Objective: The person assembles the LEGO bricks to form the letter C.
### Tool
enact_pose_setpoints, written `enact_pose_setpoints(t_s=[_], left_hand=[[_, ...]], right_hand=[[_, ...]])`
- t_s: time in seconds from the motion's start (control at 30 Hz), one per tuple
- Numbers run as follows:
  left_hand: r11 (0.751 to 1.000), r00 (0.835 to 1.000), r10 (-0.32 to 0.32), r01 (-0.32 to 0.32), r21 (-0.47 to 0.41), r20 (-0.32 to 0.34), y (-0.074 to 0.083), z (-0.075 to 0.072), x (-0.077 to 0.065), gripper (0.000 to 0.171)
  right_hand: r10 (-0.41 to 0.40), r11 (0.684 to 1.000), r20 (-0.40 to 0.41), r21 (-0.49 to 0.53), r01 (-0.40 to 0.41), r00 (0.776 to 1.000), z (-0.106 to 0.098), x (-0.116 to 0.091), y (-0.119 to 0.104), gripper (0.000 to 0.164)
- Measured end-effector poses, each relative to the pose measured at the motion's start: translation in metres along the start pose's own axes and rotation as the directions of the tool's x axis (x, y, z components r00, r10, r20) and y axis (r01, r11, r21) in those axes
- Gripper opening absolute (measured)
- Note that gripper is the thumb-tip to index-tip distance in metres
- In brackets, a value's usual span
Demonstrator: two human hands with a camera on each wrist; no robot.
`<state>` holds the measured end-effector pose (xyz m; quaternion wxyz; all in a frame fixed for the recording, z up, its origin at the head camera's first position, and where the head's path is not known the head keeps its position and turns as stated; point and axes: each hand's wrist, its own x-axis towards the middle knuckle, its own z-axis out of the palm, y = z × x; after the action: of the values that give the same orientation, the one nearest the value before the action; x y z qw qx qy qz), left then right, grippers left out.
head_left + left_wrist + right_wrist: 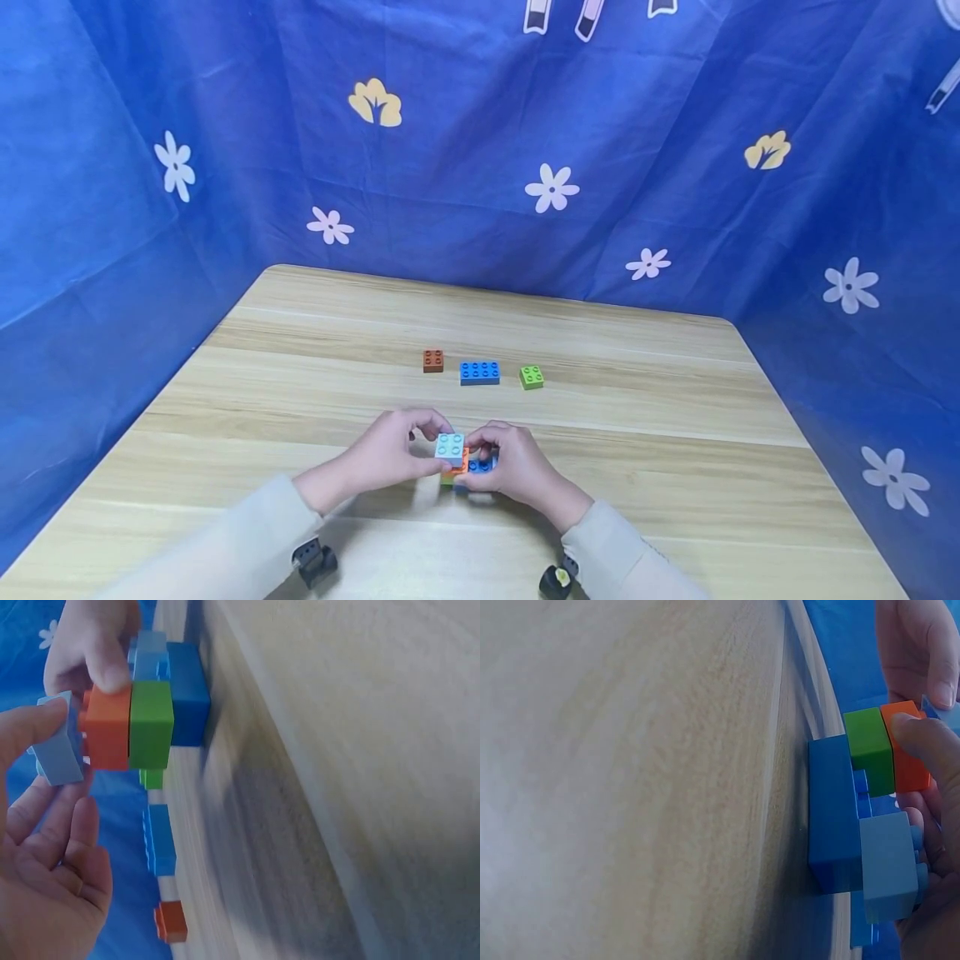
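We see a big blue curtain hanging around a wooden table. Both arms reach in from the near side, and the hands meet over a little tower. We think they come together so one can hold the tower steady while the other lines up a block. The right hand pinches the tower's orange block, with its thumb on the near side and fingers on the far side. The left hand bends inward and pinches a light blue block between thumb and fingertips, its other fingers loosely curled. That block is tipped a bit, just beside the orange bumps.

At the bottom of the tower is a long blue block; we cannot tell if it sits flat on the table. A green block sits on one end, under the orange one, and a pale blue block is on the other end.

Farther back, well apart from the hands, lie a loose blue block, a small lime block and a small brown block, perhaps kept there as spares.
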<state>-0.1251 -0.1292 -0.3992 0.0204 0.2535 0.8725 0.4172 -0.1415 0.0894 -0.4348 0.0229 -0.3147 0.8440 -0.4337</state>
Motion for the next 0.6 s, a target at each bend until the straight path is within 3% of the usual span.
enact_pose_setpoints(t_s=[0.3, 0.6], left_hand=[[0.995, 1.0, 0.004, -0.003, 0.101, -0.011, 0.011, 0.005, 0.002, 0.031], [0.995, 1.0, -0.023, 0.021, 0.101, 0.021, 0.015, 0.005, 0.007, 0.03]], right_hand=[[-0.007, 1.0, -0.019, 0.002, 0.008, 1.0, 0.0, 0.0, -0.001, 0.036], [-0.019, 1.0, -0.023, -0.018, 0.019, 1.0, 0.0, 0.0, 0.0, 0.034]])
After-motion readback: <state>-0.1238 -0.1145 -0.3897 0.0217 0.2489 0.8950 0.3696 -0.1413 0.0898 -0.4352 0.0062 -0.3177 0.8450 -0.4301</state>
